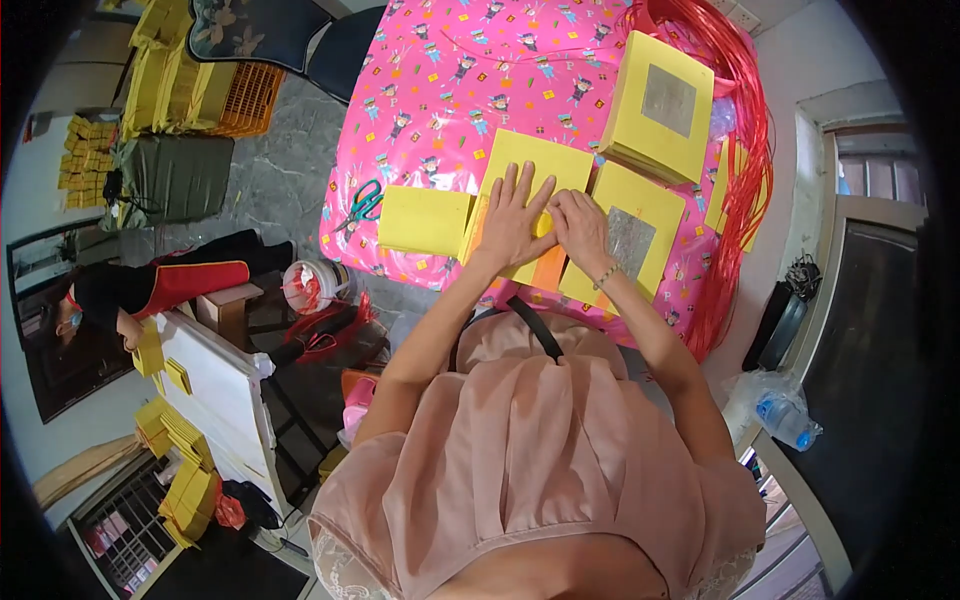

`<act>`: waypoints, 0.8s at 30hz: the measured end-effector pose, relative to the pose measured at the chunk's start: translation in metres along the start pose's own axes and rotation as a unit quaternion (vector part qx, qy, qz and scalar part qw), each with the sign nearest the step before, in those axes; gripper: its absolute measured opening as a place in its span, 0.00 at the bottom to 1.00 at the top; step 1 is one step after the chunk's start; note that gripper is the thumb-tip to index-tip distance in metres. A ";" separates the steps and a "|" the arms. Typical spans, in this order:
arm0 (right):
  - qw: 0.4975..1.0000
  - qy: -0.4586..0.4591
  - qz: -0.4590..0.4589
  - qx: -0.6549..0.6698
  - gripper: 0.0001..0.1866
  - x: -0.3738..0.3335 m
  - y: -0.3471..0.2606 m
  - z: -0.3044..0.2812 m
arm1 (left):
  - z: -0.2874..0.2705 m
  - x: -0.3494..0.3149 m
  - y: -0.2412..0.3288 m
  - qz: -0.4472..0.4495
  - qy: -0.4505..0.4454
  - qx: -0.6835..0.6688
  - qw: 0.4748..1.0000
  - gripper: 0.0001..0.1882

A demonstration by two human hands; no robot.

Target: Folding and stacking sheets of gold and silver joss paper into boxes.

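Pink fabric of our blouse (pixel 520 450) fills the foreground; beyond it our forearms reach onto a table under a pink patterned cloth (pixel 440 80), grey floor to its left. Our left hand (pixel 515 222) lies flat, fingers spread, on a yellow paper stack (pixel 530 160) at the near edge. Our right hand (pixel 580 228), fingers curled, pinches that paper's corner. Foil-centred yellow sheets (pixel 632 235) lie beside it, another stack (pixel 662 105) toward the far right corner, scissors (pixel 366 203) near the left edge.

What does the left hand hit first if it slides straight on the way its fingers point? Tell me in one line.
The left hand lies flat on a yellow paper sheet, fingers pointing up the table. Past the sheet's far edge it would meet only the bare pink cloth; the way looks free, though depth is hard to judge.
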State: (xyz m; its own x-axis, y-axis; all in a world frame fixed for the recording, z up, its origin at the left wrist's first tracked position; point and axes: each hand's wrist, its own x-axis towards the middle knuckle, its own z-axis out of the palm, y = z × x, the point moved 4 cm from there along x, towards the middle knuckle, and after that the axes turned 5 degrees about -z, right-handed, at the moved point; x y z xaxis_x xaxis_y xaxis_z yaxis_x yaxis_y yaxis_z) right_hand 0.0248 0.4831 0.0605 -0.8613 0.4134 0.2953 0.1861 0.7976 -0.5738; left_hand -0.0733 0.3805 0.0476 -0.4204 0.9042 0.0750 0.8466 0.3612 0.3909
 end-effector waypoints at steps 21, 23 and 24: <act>0.995 -0.031 -0.075 -0.062 0.24 -0.002 0.002 -0.002 | -0.020 -0.009 -0.028 -0.038 0.025 -0.032 0.998 0.44; 0.989 -0.020 -0.118 -0.091 0.20 -0.005 0.004 -0.001 | -0.027 -0.016 -0.012 -0.025 0.087 -0.018 0.996 0.39; 0.988 -0.022 -0.122 -0.090 0.20 -0.004 0.003 -0.002 | -0.031 -0.022 -0.007 -0.077 0.152 -0.106 0.980 0.37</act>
State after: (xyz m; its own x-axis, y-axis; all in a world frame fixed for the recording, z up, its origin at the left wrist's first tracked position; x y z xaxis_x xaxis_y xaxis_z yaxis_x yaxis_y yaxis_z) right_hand 0.0300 0.4853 0.0593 -0.9096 0.1825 0.3732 0.0472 0.9379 -0.3436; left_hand -0.0805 0.3508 0.0717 -0.6432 0.7214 0.2567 0.6920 0.4041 0.5982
